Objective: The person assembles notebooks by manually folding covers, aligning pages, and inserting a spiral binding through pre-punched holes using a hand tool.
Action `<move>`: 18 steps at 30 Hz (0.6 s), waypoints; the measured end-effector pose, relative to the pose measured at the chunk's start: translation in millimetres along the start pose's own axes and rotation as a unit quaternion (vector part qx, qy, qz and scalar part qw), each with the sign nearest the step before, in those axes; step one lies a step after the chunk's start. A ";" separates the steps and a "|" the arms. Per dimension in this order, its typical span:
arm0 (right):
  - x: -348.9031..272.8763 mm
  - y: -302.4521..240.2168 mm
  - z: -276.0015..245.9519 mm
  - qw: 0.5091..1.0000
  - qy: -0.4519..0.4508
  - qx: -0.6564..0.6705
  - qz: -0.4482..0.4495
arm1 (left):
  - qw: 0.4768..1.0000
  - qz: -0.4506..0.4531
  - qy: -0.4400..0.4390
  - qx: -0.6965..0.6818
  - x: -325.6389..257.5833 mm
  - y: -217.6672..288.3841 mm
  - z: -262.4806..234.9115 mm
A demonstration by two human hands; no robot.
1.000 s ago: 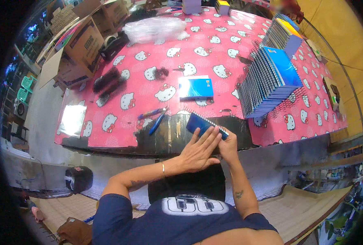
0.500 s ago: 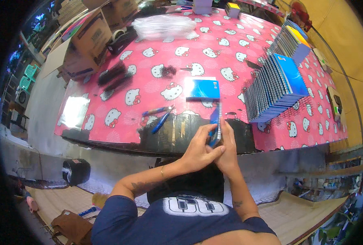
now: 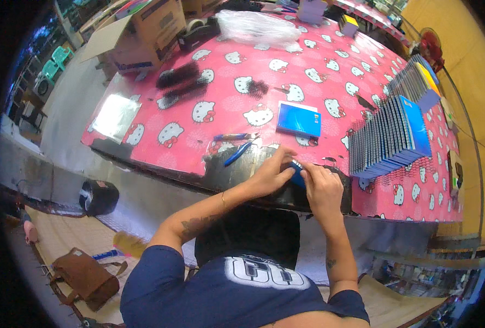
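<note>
Between my two hands, over the table's bare dark edge, is a small blue spiral notebook (image 3: 297, 176). My left hand (image 3: 276, 170) grips it from the left, with thumb and fingers closed around its side. On the opposite side my right hand (image 3: 321, 183) pinches near the spiral, and its fingertips partly cover the binding. Just beyond lies another blue notebook (image 3: 299, 119), flat on the pink cloth. To the left of my hands rest blue-handled pliers (image 3: 238, 153) and a second slim tool (image 3: 232, 136) with a blue and reddish handle.
A tall stack of blue spiral notebooks (image 3: 387, 139) stands at the right, with another stack (image 3: 417, 82) behind it. Black spiral coils (image 3: 181, 82) lie on the patterned table cloth (image 3: 171, 134). A cardboard box (image 3: 144, 38) and clear plastic wrap (image 3: 259, 28) are at the far side.
The view has shifted, so the table things sit differently in the picture. The notebook has tipped from upright to a lower slant, and my right hand has moved up to its spiral edge.
</note>
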State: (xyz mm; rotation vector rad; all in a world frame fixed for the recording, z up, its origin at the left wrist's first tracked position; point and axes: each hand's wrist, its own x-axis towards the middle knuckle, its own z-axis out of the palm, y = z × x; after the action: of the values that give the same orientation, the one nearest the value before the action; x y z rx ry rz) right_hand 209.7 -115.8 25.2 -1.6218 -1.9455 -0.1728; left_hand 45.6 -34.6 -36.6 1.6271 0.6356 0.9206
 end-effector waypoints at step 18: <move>6.4 0.2 6.1 0.998 -0.012 0.028 0.047 | 0.841 0.027 -0.002 0.540 -19.5 11.7 -110.7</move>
State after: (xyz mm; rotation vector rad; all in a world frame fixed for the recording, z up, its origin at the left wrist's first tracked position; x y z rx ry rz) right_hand 207.2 -107.5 23.5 -1.6819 -1.8711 -0.0605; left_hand -57.9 7.7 -19.9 2.6413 1.2448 0.5841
